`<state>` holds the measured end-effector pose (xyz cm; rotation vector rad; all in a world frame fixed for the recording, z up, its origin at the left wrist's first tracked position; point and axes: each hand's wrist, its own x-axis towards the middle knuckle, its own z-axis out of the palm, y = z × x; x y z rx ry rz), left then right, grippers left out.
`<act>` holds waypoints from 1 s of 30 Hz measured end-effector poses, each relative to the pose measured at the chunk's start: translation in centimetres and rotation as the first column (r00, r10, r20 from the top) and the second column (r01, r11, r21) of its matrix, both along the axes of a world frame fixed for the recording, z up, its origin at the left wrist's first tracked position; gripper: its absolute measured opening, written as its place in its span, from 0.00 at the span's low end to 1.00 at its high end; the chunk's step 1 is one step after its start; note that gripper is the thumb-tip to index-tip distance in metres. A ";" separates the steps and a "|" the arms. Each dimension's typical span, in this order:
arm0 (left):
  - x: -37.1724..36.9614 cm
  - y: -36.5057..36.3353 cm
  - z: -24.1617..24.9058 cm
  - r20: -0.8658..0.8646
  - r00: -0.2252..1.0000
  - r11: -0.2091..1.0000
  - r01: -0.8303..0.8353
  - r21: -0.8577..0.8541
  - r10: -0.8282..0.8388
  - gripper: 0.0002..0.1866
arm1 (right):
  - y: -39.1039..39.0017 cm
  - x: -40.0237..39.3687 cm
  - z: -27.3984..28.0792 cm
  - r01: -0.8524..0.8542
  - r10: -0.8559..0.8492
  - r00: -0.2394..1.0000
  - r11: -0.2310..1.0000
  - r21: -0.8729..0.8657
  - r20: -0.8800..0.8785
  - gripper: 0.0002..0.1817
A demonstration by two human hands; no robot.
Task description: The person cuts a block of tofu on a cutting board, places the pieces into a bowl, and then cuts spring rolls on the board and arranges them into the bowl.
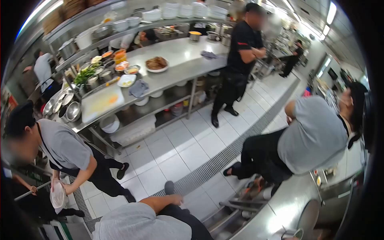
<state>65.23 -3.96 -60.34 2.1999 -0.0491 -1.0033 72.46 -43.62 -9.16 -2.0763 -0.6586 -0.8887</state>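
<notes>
Head view: cannot tell the finger state of left hand or right hand, both outside the frame. Noted nearest, at lower right, a steel counter with a round metal disc. Also noted: cutting board near metal bowls, and at frame left a grey-shirted person gripping a pale container.

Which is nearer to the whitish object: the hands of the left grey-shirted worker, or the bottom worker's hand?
The left worker's hands: they hold the whitish object. The bottom worker's hand is apart. Yours aren't visible.
</notes>
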 end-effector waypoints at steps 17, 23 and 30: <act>-7.8 28.6 -1.1 0.093 0.396 0.399 -0.917 -0.014 0.913 0.23 | 46.3 10.8 7.9 -0.934 0.974 -0.099 -0.162 0.320 0.204 0.15; -14.5 28.0 -1.1 -0.022 0.129 0.131 -0.989 0.075 0.991 0.22 | 53.2 14.8 6.7 -0.800 0.846 -0.486 -0.532 0.277 0.218 0.11; -14.7 22.6 -0.9 -0.122 -0.209 -0.200 -0.976 0.085 0.970 0.22 | 61.0 21.0 3.8 -0.889 0.886 -0.423 -0.365 0.276 -0.191 0.09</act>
